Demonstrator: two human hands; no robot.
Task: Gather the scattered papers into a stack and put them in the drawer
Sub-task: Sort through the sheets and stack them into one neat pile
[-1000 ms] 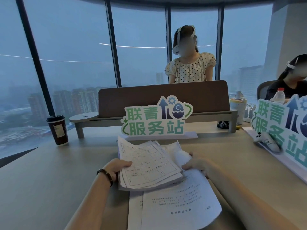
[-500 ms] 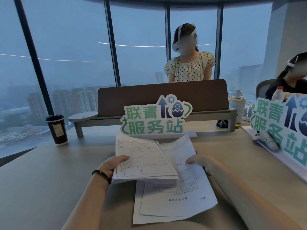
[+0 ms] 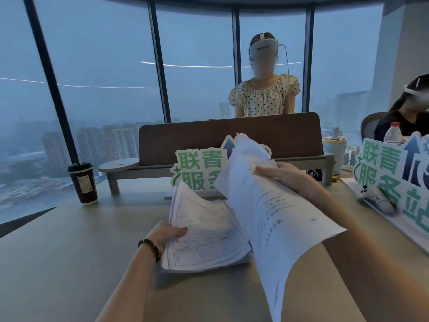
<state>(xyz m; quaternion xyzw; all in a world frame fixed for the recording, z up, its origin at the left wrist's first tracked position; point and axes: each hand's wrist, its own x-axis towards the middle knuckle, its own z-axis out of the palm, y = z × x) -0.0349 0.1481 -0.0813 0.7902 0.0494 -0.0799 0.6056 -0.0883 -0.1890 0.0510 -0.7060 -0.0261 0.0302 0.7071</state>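
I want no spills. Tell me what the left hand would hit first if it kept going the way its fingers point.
The left hand points right, gripping the stack. Going straight on, it would probably meet the lifted sheets in the right hand first; depth is unclear. The cup stands off to the other side.

Left hand [image 3: 166, 234] grips paper stack [image 3: 206, 231] over desk [image 3: 58, 263], right hand [image 3: 282, 176] holds loose sheets [image 3: 274, 219] raised and tilted, coffee cup [image 3: 82, 183] far left, green sign [image 3: 197, 170] behind.

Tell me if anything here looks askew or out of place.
The papers are not squared up. The left hand grips the stack, its sheet edges fanned, while the right hand holds loose sheets lifted and curling beside it. Nothing looks spilled or torn.
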